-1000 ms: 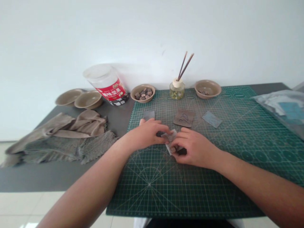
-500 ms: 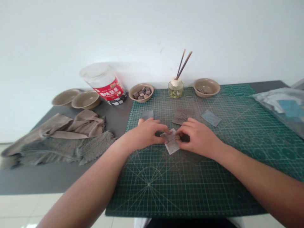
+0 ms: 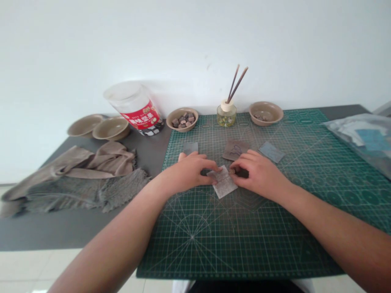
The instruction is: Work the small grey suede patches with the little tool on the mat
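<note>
1. Here we are at the centre of the green cutting mat (image 3: 195, 256), and a pale speckled sheet (image 3: 224, 185) sits right there, flat and tilted at an angle, with both hands on it!
2. The left hand (image 3: 189, 173) comes in from 9 o'clock, palm down, wrist low, its grip closed over a dark chip (image 3: 205, 172) at the sheet's edge.
3. The right hand (image 3: 259, 177) mirrors it from 3 o'clock, its fingertips pinched on a second dark chip (image 3: 242, 173). That facing pose looks like it's there to keep the sheet steady between them.
4. Both forearms reach in from the bottom corners, angled toward the middle.
5. At 12 o'clock, a brown swatch (image 3: 235, 149) lies on the mat, flanked by grey swatches (image 3: 190, 147) and (image 3: 271, 152), all laid out separately, seemingly for easy reach.
6. Further out, a bowl of stone chips (image 3: 182, 119) and a reed diffuser (image 3: 226, 116) line the back of the table (image 3: 61, 232), with a folded cloth (image 3: 91, 179) at 9 o'clock.
</note>
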### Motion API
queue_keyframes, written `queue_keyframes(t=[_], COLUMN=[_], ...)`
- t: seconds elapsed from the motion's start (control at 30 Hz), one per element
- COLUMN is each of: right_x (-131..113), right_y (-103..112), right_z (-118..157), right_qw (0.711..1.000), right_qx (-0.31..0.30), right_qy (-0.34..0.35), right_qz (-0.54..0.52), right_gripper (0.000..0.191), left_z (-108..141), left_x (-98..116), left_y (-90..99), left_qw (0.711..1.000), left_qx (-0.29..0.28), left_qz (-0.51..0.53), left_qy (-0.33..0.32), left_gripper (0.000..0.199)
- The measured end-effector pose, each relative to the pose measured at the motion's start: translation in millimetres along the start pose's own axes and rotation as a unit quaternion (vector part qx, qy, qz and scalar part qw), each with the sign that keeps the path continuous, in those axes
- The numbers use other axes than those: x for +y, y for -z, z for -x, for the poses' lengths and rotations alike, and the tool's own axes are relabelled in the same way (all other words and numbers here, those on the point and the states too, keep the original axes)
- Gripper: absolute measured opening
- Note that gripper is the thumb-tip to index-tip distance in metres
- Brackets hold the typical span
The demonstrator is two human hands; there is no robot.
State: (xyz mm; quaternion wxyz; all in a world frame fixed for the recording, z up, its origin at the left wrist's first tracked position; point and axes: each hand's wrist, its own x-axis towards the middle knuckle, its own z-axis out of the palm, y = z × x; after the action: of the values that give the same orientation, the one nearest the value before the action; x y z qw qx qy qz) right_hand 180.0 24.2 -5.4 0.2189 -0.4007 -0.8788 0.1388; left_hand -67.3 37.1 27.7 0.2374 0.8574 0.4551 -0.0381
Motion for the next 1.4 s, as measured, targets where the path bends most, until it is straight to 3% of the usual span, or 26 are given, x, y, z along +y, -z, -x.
queue_keyframes(t=[0.27,0.67,1.13,1.3,1.4], right_x=[-6.5,-8.6,-27.4,-26.2,-25.9], right_y=[3.2,-1.3,-13.7,-12.0,-11.2], right_z=[4.4,3.7,5.0,4.3,4.7], right_qw=[0.995,0.998,0.992,0.995,0.99], right_qx=[-0.06,-0.042,-0.046,-0.035,-0.051], right_qy=[0.068,0.048,0.101,0.078,0.114], right_qz=[-0.035,-0.022,-0.057,-0.043,-0.063], right_gripper=[0.009,0.007,0.005,0.005,0.004], left_z=[0.2,-0.8,-0.8,-1.5,-1.7], left_x=[-0.5,-2.7,-4.7,-5.6,-5.4], left_y=[-0.2,-1.8,-3.3,-3.1,-2.4], left_qw=[1.0,1.0,1.0,1.0,1.0], left_qx=[-0.001,0.001,0.003,0.002,0.0], left_qz=[0.006,0.005,-0.008,-0.007,-0.001], left_qy=[0.002,-0.001,-0.005,-0.011,-0.01], left_gripper=[0.035,0.033,0.031,0.032,0.032])
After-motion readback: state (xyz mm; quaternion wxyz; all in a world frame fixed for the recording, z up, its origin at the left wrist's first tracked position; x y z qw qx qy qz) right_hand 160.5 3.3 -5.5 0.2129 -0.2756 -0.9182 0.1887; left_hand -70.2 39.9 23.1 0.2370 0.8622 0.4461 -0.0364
